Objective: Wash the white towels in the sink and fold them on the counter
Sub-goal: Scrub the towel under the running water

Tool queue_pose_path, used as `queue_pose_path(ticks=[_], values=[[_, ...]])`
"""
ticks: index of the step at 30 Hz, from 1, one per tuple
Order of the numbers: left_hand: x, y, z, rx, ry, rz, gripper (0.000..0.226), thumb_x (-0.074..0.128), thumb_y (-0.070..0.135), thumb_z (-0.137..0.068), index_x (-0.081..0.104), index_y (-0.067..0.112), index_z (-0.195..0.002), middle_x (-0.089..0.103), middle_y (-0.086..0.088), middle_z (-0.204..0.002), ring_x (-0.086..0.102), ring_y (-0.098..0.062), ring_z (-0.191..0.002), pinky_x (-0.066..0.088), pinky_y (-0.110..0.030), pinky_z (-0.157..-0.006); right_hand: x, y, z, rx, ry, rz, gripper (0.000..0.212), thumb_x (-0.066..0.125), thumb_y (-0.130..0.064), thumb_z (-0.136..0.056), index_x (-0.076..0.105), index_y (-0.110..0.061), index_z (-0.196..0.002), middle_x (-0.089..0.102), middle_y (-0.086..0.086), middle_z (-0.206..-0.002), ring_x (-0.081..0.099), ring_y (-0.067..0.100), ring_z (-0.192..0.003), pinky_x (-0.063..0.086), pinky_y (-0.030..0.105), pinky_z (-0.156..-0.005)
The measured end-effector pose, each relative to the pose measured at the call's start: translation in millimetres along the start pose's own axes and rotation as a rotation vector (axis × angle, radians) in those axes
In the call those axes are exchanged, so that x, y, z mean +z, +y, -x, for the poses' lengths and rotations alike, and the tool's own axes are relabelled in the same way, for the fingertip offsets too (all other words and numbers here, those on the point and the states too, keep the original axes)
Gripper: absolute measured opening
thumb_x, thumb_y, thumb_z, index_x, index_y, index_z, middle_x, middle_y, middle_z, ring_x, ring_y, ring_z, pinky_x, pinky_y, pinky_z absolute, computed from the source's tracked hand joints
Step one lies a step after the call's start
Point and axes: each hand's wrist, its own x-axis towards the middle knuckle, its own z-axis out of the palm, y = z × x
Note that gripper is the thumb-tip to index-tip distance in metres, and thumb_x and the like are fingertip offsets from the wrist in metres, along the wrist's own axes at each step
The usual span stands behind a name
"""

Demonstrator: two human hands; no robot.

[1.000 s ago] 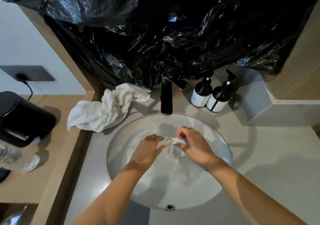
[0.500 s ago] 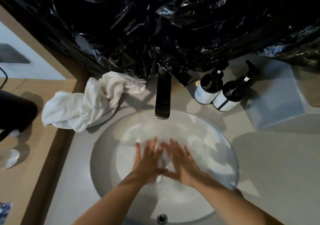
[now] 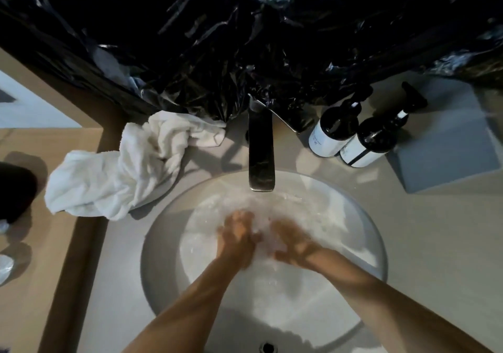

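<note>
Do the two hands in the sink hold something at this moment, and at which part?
It cannot be told. The left hand and right hand are blurred over white cloth or foam in the sink; no grip shows.

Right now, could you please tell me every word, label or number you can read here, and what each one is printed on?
Nothing here is legible.
Left black pump bottle with white label: faint print, too small and blurred to read.
Right black pump bottle with white label: small marks on the label, also unreadable.
Black faucet, crumpled white towel and round white sink: no text visible.
</note>
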Motion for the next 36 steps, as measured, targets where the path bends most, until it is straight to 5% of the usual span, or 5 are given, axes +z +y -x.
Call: queue_pose_path(ticks=[7, 14, 23, 29, 36], values=[[-21.1, 11.7, 29.1, 0.026, -0.065, 0.621, 0.007, 0.062, 0.030, -0.094, 0.056, 0.029, -0.097, 0.066, 0.002, -0.095, 0.064, -0.018, -0.090, 0.046, -0.020, -0.077, 21.4, 10.1, 16.0, 0.094, 0.275, -1.391, 0.077, 0.068, -0.039, -0.076, 0.034, -0.032, -0.145, 0.051, -0.003, -0.134, 0.052, 0.014, -0.120, 0.045, 0.022, -0.091], [-41.9, 38.5, 59.0, -0.022, -0.268, 1.038, 0.043, 0.062, 0.044, -0.090, 0.057, 0.009, -0.114, 0.070, -0.015, -0.105, 0.067, -0.033, -0.101, 0.052, -0.047, -0.089, 10.5, -21.8, 39.2, 0.065, 0.090, -1.751, 0.057, 0.057, -0.055, -0.091, 0.066, -0.007, -0.121, 0.065, 0.018, -0.122, 0.062, 0.031, -0.116, 0.045, 0.044, -0.103], [-47.4, 31.6, 71.6, -0.279, -0.332, 1.197, 0.038, 0.065, 0.037, -0.090, 0.069, 0.008, -0.114, 0.073, -0.012, -0.108, 0.069, -0.029, -0.102, 0.050, -0.046, -0.099, -7.2, -33.8, 72.5, 0.116, 0.528, -1.069, 0.030, 0.074, -0.036, -0.080, 0.067, -0.012, -0.095, 0.074, 0.008, -0.090, 0.071, 0.024, -0.082, 0.058, 0.035, -0.071], [-34.4, 12.4, 61.6, -0.237, -0.054, 0.350, 0.032, 0.063, 0.035, -0.085, 0.042, 0.016, -0.070, 0.045, 0.003, -0.069, 0.042, -0.014, -0.059, 0.036, -0.027, -0.057, 4.5, -20.7, 63.6, 0.177, 0.450, -0.357, 0.040, 0.061, -0.059, -0.083, 0.051, -0.021, -0.073, 0.058, -0.006, -0.069, 0.059, 0.013, -0.067, 0.042, 0.032, -0.058], [1.9, -13.0, 41.2, 0.001, 0.010, 0.054, 0.055, 0.053, 0.047, -0.094, 0.034, 0.042, -0.145, 0.011, 0.000, -0.160, 0.008, -0.025, -0.148, 0.012, -0.055, -0.118, 35.7, -16.4, 30.5, 0.080, 0.460, -0.192, 0.053, 0.063, -0.038, -0.087, 0.042, -0.031, -0.136, 0.046, -0.005, -0.129, 0.055, 0.018, -0.117, 0.046, 0.028, -0.092]])
